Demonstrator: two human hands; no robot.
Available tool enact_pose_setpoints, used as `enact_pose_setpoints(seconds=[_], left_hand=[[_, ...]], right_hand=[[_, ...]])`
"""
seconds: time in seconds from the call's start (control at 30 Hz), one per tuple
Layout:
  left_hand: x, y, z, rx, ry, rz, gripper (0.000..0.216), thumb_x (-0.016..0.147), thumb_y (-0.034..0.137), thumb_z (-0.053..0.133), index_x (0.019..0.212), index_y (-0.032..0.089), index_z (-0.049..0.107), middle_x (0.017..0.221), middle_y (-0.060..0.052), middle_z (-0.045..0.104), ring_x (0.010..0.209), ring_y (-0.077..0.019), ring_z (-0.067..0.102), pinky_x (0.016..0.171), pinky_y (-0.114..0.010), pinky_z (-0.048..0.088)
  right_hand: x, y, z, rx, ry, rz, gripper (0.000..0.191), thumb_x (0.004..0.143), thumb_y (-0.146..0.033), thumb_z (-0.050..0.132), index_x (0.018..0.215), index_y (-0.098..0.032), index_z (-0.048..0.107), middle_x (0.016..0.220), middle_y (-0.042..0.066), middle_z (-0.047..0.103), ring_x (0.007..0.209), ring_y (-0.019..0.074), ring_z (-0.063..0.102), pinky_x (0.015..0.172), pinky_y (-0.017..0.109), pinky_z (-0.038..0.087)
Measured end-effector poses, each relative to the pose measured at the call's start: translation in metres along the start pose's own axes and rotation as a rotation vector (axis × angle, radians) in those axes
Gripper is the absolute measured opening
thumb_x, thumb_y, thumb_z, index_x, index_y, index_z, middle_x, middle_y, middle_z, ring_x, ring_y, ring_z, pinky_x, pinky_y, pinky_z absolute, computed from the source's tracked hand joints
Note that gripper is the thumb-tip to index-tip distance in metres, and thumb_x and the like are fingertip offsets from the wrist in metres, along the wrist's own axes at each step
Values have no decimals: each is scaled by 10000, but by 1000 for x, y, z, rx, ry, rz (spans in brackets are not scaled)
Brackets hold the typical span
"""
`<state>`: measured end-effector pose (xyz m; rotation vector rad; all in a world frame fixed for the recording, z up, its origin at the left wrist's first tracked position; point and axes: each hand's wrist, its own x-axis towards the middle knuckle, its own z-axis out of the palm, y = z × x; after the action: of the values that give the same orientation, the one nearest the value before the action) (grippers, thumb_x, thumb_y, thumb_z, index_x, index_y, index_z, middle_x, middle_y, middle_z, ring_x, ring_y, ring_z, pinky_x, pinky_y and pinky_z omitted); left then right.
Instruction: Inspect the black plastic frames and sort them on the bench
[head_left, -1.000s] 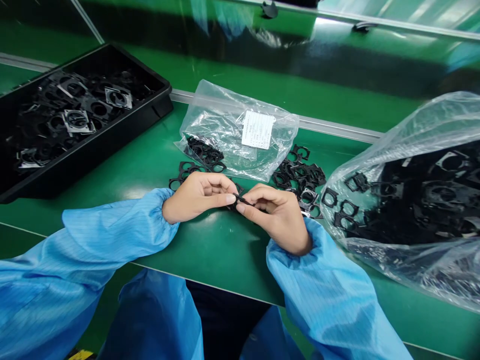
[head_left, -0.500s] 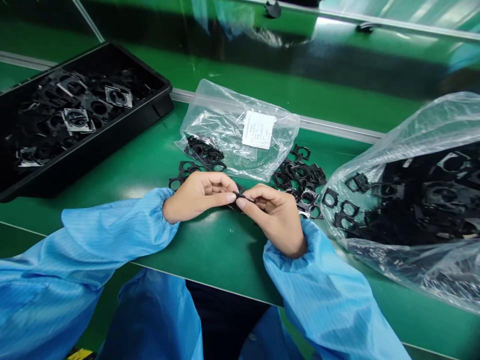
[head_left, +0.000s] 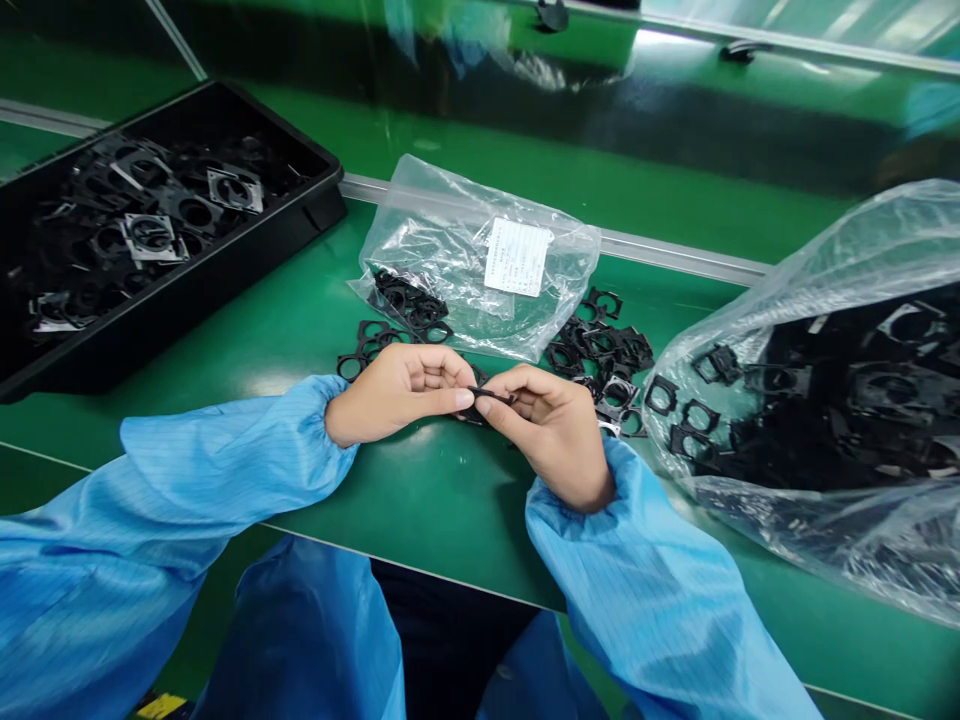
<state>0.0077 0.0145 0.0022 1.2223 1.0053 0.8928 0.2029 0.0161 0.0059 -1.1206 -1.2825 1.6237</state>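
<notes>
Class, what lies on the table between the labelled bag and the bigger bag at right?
A pile of black parts, as the head view shows.

Lighting on the table (head_left: 420, 520) was moderate and fairly even, with a soft glare patch left of the hands. A soft shadow fell beside the right sleeve (head_left: 645, 570), consistent with light from above. The glossy panel (head_left: 675, 150) carried dark reflections and a bright streak near its top. Sharp highlights marked the pouch (head_left: 427, 220) and sack (head_left: 787, 530). The box (head_left: 247, 250) was dim inside, its contents merging. Both hands, left (head_left: 401, 395) and right (head_left: 559, 430), appeared acceptably sharp; label (head_left: 517, 257) print was illegible. Outer areas looked stretched.
</notes>
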Motion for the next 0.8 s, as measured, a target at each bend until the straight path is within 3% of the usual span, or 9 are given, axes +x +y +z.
enact_pose_setpoints(seconds=[0.23,0.57,0.8], left_hand=[[0,-1,0,47,81,122,265,774,360,888,797,149,730,723,-17,735,672,-127,702,620,-201,595],[-1,-5,-2,94,34,155,276,823,387,859,851,151,720,752,-25,736,690,-141,724,643,-224,611],[-3,-5,0,50,0,125,226,805,318,872,844,150,726,771,-21,739,699,-128,720,675,-214,620]], right_hand=[[-1,-3,1,36,-22,17,396,630,-471,965,735,-178,720,658,-18,676,572,104,599,556,247,487],[-1,1,0,-27,35,-46,377,693,-489,931,789,-180,738,675,-9,675,600,121,610,583,272,490],[-2,0,1,13,28,-65,374,679,-498,934,776,-195,738,728,3,709,651,130,633,604,265,513]])
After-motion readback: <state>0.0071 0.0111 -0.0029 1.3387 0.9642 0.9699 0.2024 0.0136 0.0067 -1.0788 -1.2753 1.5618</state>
